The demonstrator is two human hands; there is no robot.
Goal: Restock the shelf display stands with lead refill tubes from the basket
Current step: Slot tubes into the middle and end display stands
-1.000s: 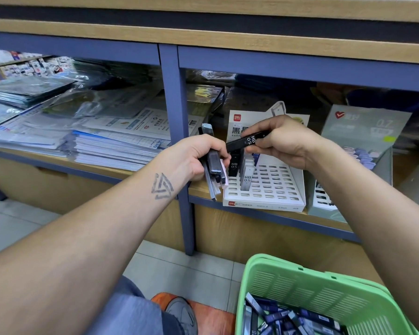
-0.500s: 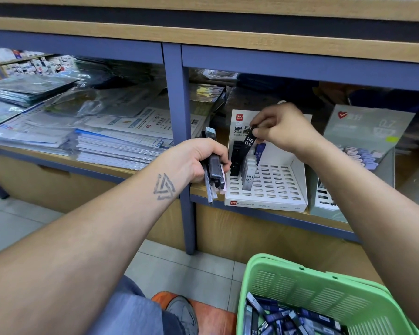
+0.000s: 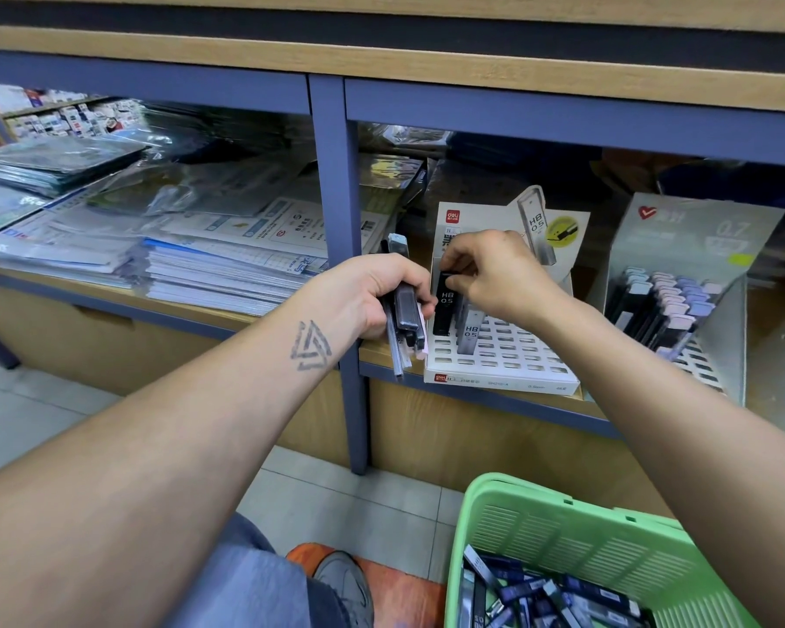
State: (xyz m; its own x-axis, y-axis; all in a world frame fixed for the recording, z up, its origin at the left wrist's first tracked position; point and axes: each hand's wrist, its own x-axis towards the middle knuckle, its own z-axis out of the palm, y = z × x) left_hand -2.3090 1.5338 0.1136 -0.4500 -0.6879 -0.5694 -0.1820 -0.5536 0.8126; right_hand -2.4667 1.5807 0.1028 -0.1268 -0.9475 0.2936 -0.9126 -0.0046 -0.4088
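My left hand [image 3: 372,294] grips a bundle of lead refill tubes [image 3: 404,321] in front of the shelf's blue post. My right hand [image 3: 495,276] pinches the top of a black HB 0.5 tube [image 3: 445,308] that stands upright at the back left of the white slotted display stand [image 3: 508,360]. A grey HB 0.5 tube [image 3: 470,330] stands in the stand just right of it. The green basket [image 3: 576,532] at bottom right holds several more tubes [image 3: 540,596].
A grey 0.7 display stand [image 3: 680,301] with several tubes sits right of the white one. Stacks of wrapped paper goods [image 3: 191,256] fill the left shelf bay. The blue post [image 3: 336,210] divides the bays. My knee and shoe are above the tiled floor.
My right hand has brought the black tube from level above the stand to upright and lowered it into the back left of the stand. My left hand has held still.
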